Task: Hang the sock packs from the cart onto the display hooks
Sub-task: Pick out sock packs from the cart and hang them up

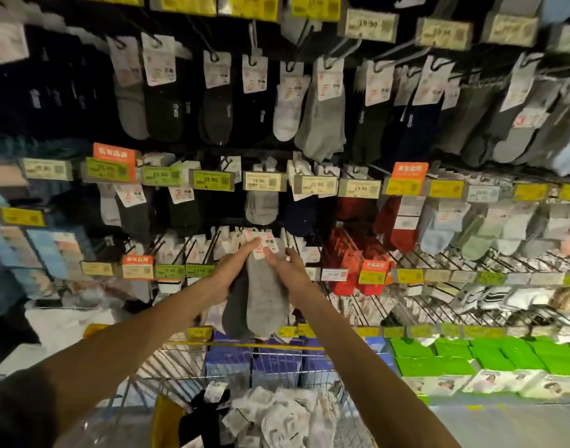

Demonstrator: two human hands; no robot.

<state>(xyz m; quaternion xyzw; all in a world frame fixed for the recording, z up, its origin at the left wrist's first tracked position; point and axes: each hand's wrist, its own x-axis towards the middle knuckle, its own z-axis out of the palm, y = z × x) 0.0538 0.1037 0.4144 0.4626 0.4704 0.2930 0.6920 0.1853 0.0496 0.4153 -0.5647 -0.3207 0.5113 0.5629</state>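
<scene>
Left grip (235, 265) and right grip (285, 265) both pinch card top of grey pack (264, 299), held between them, above cart (180, 376). Just beyond grips, hooks (211, 245). Person should level card hole with hook tip, slide straight on, avoid tearing card

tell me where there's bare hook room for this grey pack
Free: bare pegs right of the red packs, and more below them. Crowded: the upper rows and all around the grey pack.

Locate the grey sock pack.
Head view, centre: grey sock pack held by left hand and right hand, above the cart, left of the red socks.
</scene>
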